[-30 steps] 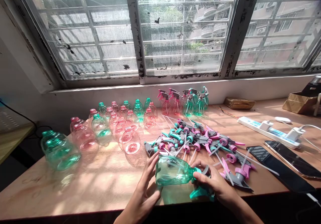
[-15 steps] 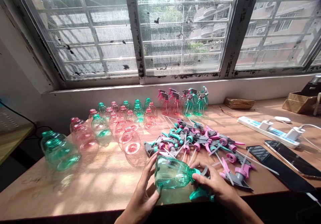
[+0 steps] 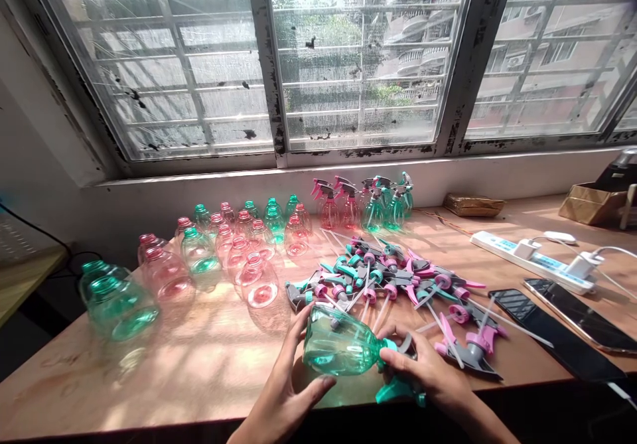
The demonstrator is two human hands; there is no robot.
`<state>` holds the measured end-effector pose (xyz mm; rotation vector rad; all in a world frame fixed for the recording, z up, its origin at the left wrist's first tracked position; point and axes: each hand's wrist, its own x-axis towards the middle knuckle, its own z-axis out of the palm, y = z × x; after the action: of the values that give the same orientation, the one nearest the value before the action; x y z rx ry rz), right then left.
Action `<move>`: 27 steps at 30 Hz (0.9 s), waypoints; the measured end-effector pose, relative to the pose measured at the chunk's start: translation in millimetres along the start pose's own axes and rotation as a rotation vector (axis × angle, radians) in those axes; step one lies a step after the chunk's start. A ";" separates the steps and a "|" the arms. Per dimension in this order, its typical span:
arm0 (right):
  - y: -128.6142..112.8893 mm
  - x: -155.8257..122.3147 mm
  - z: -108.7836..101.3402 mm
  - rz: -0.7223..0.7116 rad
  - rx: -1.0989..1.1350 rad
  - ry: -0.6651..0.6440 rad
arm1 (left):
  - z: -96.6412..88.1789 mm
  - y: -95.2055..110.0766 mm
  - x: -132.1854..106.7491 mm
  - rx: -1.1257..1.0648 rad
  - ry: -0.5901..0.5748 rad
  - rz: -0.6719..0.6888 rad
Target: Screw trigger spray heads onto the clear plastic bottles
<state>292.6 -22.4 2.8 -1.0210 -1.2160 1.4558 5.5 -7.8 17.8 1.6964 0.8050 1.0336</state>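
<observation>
A clear green spray bottle (image 3: 341,344) lies sideways in front of me, its base to the left. My left hand (image 3: 293,377) cups the base, fingers against its far side and thumb spread low along the near edge. My right hand (image 3: 415,361) grips the neck and the turquoise collar, thumb on top. The grey and turquoise trigger head (image 3: 401,391) hangs below my right fingers, partly hidden by them. Just beyond the bottle lies a heap of loose pink, turquoise and grey trigger heads (image 3: 378,275) with white dip tubes.
Several open pink bottles (image 3: 259,288) and green bottles (image 3: 119,311) stand on the left of the wooden table (image 3: 209,371). Bottles with trigger heads (image 3: 348,205) stand by the wall. On the right are two phones (image 3: 547,331) and a power strip (image 3: 532,261) with chargers.
My left thumb has slid down off the bottle's side and spread wider. The bottle has turned and tilted slightly, its base shifting a little left. My right hand keeps its hold at the neck.
</observation>
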 end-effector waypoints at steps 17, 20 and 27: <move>4.2 2.2 -6.0 0.017 0.032 -0.009 | -3.2 -2.1 -0.1 0.084 -0.015 0.018; 5.5 2.5 -7.3 0.011 0.052 -0.020 | -4.2 -6.4 -2.6 0.088 -0.046 0.018; 5.1 2.5 -8.7 0.001 0.042 -0.040 | -3.9 -11.7 -3.2 0.019 -0.079 -0.017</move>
<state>299.8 -18.5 -3.7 -0.9682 -1.2086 1.5028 0.0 -5.2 6.7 1.7327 0.7799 0.9442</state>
